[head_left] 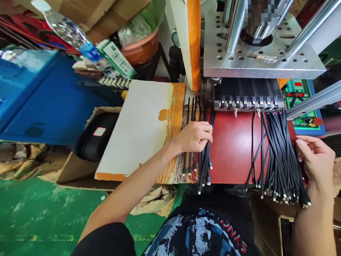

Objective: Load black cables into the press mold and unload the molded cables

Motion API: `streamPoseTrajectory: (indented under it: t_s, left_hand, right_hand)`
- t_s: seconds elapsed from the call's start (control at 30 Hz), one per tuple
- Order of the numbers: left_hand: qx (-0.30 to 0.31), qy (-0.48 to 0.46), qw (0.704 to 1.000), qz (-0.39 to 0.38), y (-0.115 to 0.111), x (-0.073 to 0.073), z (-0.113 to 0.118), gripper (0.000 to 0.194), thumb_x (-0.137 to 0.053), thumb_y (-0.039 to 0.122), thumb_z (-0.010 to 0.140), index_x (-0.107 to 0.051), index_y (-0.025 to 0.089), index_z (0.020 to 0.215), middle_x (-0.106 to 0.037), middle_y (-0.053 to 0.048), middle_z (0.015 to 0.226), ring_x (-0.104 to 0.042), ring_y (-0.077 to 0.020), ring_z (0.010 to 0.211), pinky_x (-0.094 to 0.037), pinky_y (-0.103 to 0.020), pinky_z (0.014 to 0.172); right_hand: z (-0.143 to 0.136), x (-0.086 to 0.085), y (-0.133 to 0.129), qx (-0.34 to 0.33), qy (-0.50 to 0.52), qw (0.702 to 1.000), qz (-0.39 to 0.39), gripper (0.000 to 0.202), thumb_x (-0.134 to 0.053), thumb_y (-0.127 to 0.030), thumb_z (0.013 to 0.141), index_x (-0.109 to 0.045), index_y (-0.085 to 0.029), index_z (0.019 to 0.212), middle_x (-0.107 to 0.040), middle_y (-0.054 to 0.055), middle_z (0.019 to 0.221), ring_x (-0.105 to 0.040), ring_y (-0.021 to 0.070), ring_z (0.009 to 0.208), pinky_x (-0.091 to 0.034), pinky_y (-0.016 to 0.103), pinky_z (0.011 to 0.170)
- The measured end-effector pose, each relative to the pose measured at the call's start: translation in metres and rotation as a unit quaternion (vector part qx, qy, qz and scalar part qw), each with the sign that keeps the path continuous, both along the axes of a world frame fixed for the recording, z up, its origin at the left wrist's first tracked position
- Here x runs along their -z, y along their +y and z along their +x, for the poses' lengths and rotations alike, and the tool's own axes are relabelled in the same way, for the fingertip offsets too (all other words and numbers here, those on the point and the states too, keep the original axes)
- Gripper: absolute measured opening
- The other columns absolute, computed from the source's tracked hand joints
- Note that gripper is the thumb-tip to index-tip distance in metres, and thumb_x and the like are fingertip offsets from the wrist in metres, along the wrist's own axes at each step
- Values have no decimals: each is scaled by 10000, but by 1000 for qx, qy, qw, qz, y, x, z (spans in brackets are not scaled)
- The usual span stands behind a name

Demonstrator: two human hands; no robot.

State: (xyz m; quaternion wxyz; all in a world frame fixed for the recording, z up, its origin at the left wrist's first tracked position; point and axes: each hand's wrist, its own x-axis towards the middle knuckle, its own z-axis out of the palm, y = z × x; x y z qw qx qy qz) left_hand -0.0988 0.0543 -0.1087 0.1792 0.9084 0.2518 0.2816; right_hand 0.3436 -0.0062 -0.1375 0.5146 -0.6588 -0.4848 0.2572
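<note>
My left hand is closed over a small group of black cables at the left of the red work surface, its fingers wrapped round the upper part of them. My right hand is at the right edge, beside a large bundle of black cables; its thumb and forefinger are curled near each other, and nothing shows between them. Between the bundles lies the bare red surface. Above it, a black fixture holds a row of metal connector ends under the press.
A thick metal press plate with steel columns stands over the fixture. A white board lies left of the cables. A green control panel is at the right. Behind the board are a plastic bottle and a blue cabinet.
</note>
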Motion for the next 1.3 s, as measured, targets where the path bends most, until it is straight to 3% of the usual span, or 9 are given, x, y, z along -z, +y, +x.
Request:
streamPoseTrajectory:
  t_s: [0.13,0.27,0.47,0.6,0.7,0.83,0.93,1.1,1.3]
  left_hand:
    - [-70,90,989,-94,-14,-20,3,198,-621,269,915,-729,191,769,-671,-10,673,-583,-156,597,-406,-294,606]
    - [-163,207,956,-128,-31,-28,13,471,-668,553,908,-660,194,604,-565,-13,508,-540,-173,494,-341,-312,560]
    - [-267,287,917,-80,-52,-17,35,364,-552,354,959,-782,139,775,-696,-140,639,-721,-322,661,-440,-368,592]
    - [-284,287,910,-92,-52,-17,36,332,-531,292,940,-775,137,777,-679,-136,633,-708,-315,653,-423,-361,582]
    - [-274,255,917,-136,-45,-19,31,274,-560,244,875,-678,174,637,-557,-60,533,-562,-216,520,-324,-334,553]
    - [-255,141,933,-211,-36,-21,29,376,-593,228,810,-393,224,491,-303,50,486,-251,-106,475,-232,-322,552]
    - [-215,32,931,-293,-33,-22,29,429,-575,248,838,-305,226,505,-241,64,527,-230,-97,505,-213,-303,536]
    - [-190,-83,894,-397,-29,-21,28,469,-570,384,925,-322,230,557,-255,65,548,-233,-87,501,-164,-281,503]
    - [-157,-186,803,-544,-26,-18,28,445,-671,458,899,-416,230,614,-247,104,488,-154,-57,442,-127,-256,457]
  right_hand:
    - [-2,-3,0,-3,-10,1000,7,235,-826,-346,813,-806,-205,1000,-572,-36,591,-424,118,437,-275,285,430]
    - [-4,-4,1,5,-30,1000,7,221,-802,-378,823,-795,-210,967,-576,-28,612,-426,122,446,-279,295,443]
    - [-3,-2,1,19,-19,999,21,201,-804,-346,815,-800,-198,951,-578,-24,616,-441,117,462,-298,289,445]
    - [-5,-4,0,17,-17,999,22,180,-796,-319,822,-801,-191,948,-581,-21,625,-444,109,471,-297,281,442]
    - [-5,-4,0,14,-10,1000,24,186,-793,-316,815,-794,-179,940,-583,-14,630,-453,108,476,-300,283,436]
    - [-2,-2,1,15,-15,1000,22,187,-790,-326,808,-795,-198,944,-580,-23,620,-447,112,470,-305,283,437]
    - [-1,-1,2,15,-6,999,29,173,-793,-313,805,-797,-196,932,-589,-14,623,-451,117,474,-297,288,436]
    - [3,2,2,6,-2,1000,20,151,-776,-282,831,-789,-204,960,-594,-19,647,-468,118,494,-302,293,450]
    - [3,3,2,-3,-6,999,37,101,-721,-180,892,-778,-171,975,-599,-31,645,-466,98,478,-311,282,442]
